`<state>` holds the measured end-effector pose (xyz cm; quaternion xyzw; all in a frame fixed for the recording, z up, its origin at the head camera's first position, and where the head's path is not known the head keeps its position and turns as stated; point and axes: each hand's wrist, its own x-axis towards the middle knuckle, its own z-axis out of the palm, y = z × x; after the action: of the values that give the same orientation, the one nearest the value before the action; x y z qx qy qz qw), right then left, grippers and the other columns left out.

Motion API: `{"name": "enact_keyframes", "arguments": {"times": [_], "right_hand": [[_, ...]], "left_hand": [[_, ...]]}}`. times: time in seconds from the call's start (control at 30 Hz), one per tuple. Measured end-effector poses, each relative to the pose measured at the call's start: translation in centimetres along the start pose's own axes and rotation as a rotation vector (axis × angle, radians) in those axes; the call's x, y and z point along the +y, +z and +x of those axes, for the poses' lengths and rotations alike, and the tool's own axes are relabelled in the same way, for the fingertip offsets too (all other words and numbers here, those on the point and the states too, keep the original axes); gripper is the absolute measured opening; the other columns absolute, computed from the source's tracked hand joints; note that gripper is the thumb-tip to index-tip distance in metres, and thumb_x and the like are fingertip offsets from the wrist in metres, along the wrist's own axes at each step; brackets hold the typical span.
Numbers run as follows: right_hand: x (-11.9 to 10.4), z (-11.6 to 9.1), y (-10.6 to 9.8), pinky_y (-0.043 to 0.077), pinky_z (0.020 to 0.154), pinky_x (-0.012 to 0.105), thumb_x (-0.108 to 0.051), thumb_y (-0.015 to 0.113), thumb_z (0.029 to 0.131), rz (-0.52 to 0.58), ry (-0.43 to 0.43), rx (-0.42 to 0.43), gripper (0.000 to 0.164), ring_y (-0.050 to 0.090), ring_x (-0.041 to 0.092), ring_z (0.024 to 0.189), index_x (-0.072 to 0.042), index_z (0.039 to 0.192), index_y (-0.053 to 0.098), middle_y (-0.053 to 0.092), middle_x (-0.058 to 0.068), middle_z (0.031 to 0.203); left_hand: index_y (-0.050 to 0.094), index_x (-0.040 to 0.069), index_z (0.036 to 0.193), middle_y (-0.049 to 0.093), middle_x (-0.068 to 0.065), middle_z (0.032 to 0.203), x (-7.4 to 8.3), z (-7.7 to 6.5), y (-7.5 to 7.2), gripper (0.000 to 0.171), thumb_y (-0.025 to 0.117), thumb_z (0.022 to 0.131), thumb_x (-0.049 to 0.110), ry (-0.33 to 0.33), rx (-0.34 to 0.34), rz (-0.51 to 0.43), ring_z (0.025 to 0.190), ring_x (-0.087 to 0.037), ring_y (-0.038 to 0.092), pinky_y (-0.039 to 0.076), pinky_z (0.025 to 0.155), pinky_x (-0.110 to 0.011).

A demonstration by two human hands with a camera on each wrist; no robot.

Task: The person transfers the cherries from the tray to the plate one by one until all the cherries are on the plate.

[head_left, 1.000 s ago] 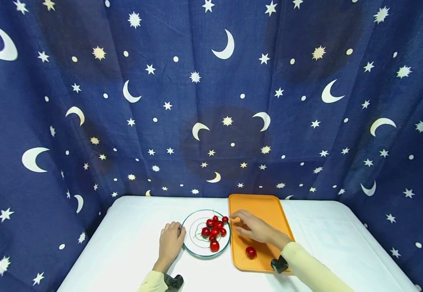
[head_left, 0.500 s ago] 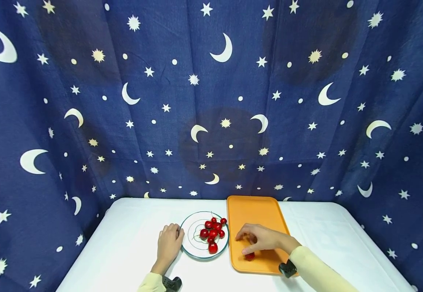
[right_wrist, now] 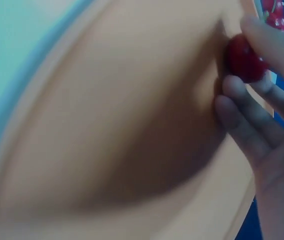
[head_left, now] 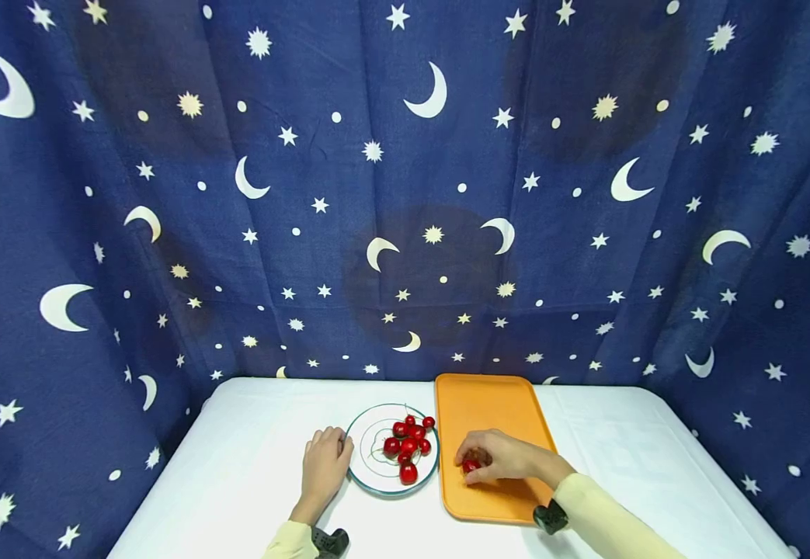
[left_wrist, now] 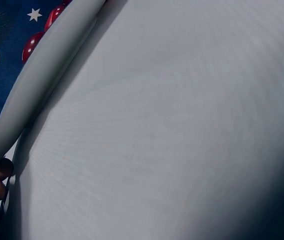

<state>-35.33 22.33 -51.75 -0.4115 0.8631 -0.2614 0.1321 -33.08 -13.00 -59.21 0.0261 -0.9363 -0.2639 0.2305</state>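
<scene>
My right hand [head_left: 502,456] is over the orange tray, pinching a red cherry [head_left: 471,466] between thumb and fingers. In the right wrist view the glossy cherry [right_wrist: 244,59] sits between the thumb and the fingertips, close to the tray's surface. To the left stands a white plate [head_left: 370,477] with a green rim, bearing several red cherries [head_left: 408,446], some with stems. My left hand [head_left: 324,470] holds the plate's left edge. In the left wrist view, fingertips [left_wrist: 1,170] curl at the plate's rim [left_wrist: 47,65]; most of that hand is out of frame.
The orange tray [head_left: 484,400] lies just right of the plate, close to its rim. Both rest on a white-covered table [head_left: 258,435]. A dark blue curtain [head_left: 405,194] with moons and stars hangs behind and around the table.
My right hand has come back from near the plate, down toward me, to the cherry on the tray. It has taken hold of it and shifted it slightly away. The left hand stays put.
</scene>
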Motion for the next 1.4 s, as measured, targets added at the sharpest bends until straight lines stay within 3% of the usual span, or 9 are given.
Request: {"name": "enact_keyframes", "arguments": {"times": [0.33,0.6,0.87,1.03,1.23,1.4], "right_hand": [[-0.2,1.3,0.5,0.048,0.074,0.017,-0.025,0.072,0.096,-0.087,-0.035,0.119,0.022,0.053,0.003,0.083,-0.015,0.117,0.071,0.062,-0.001,0.107],[-0.3,2.3,1.0,0.054,0.076,0.023,-0.02,0.069,0.099,-0.137,-0.089,0.216,0.028,0.061,0.009,0.085,-0.008,0.123,0.065,0.067,0.001,0.108],[-0.7,3.2,1.4,0.05,0.073,0.021,-0.017,0.069,0.098,-0.153,-0.058,0.278,0.013,0.061,0.009,0.084,-0.016,0.108,0.061,0.067,-0.007,0.097],[-1.0,4.0,1.6,0.053,0.076,0.022,-0.014,0.07,0.097,-0.135,-0.106,0.311,0.009,0.059,0.004,0.085,-0.016,0.102,0.063,0.068,-0.006,0.098],[-1.0,4.6,2.0,0.056,0.083,0.026,-0.009,0.071,0.095,-0.162,-0.201,0.374,0.01,0.063,0.013,0.096,-0.014,0.099,0.063,0.067,0.01,0.12],[-0.8,4.7,2.5,0.055,0.1,0.04,-0.013,0.076,0.092,-0.233,-0.161,0.439,0.013,0.062,0.024,0.118,-0.02,0.097,0.066,0.058,0.013,0.139]], "left_hand": [[0.065,0.014,0.084,0.048,0.006,0.071,0.1,-0.2,-0.2,0.016,0.062,0.098,0.022,0.007,0.002,-0.003,0.075,-0.01,0.037,0.033,0.072,-0.03],[0.065,0.014,0.083,0.047,0.006,0.07,0.0,-0.1,0.0,0.018,0.061,0.098,0.023,-0.003,0.008,-0.008,0.074,-0.01,0.036,0.031,0.071,-0.03],[0.065,0.014,0.085,0.048,0.006,0.071,-0.1,0.0,0.0,0.018,0.06,0.099,0.024,-0.014,-0.001,-0.003,0.075,-0.01,0.037,0.031,0.072,-0.03],[0.067,0.012,0.086,0.049,0.005,0.072,0.1,0.1,-0.2,0.017,0.061,0.099,0.023,-0.019,-0.005,-0.005,0.075,-0.011,0.038,0.032,0.072,-0.03],[0.067,0.012,0.086,0.051,0.005,0.072,0.1,0.2,-0.1,0.016,0.062,0.098,0.022,-0.009,0.015,-0.006,0.075,-0.01,0.039,0.034,0.073,-0.031],[0.066,0.012,0.085,0.051,0.005,0.072,0.2,0.2,-0.1,0.017,0.062,0.098,0.022,-0.006,0.004,-0.008,0.076,-0.011,0.04,0.035,0.074,-0.032]]}}
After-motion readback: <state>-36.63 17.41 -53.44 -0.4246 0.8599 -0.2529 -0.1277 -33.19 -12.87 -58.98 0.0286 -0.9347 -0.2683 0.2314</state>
